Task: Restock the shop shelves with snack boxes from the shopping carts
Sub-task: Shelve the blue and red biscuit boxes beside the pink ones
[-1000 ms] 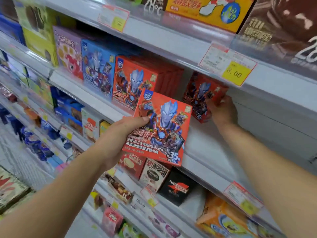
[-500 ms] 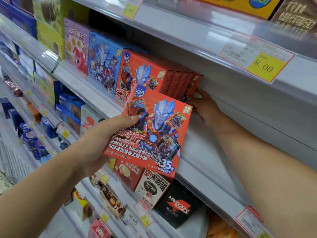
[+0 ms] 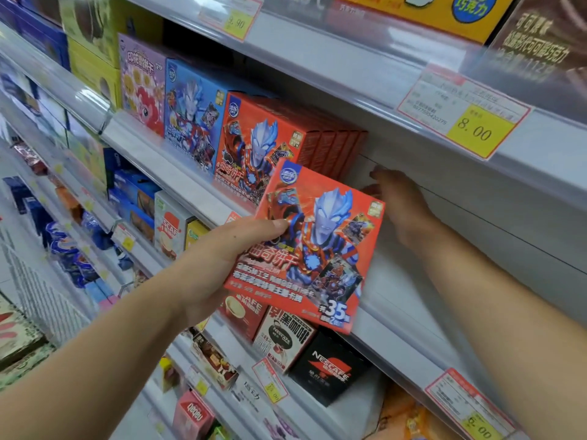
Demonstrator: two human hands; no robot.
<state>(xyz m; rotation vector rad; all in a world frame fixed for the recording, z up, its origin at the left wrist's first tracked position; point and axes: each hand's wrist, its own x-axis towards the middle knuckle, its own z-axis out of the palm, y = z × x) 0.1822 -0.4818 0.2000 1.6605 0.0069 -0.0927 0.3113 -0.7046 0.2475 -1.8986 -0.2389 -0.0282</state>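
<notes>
My left hand [image 3: 216, 262] grips a red snack box [image 3: 317, 249] with a blue-masked hero on its front. My thumb lies across the box's left face, and I hold it tilted in front of the middle shelf [image 3: 413, 300]. On that shelf stands a row of the same red boxes [image 3: 330, 144], packed upright one behind another. My right hand [image 3: 400, 204] hovers over the bare shelf just right of that row. Its fingers are loose and hold nothing, and the fingertips are partly hidden behind the held box.
Left of the red row stand a blue hero box [image 3: 190, 112] and a pink biscuit box [image 3: 141, 84]. A yellow 8.00 price tag [image 3: 470, 122] hangs on the shelf edge above. Coffee boxes [image 3: 330, 366] fill the shelf below.
My right hand pushed a red box onto the back of the row and let it go; it now sits free beside the row. My left hand brought its box right, nearer the shelf.
</notes>
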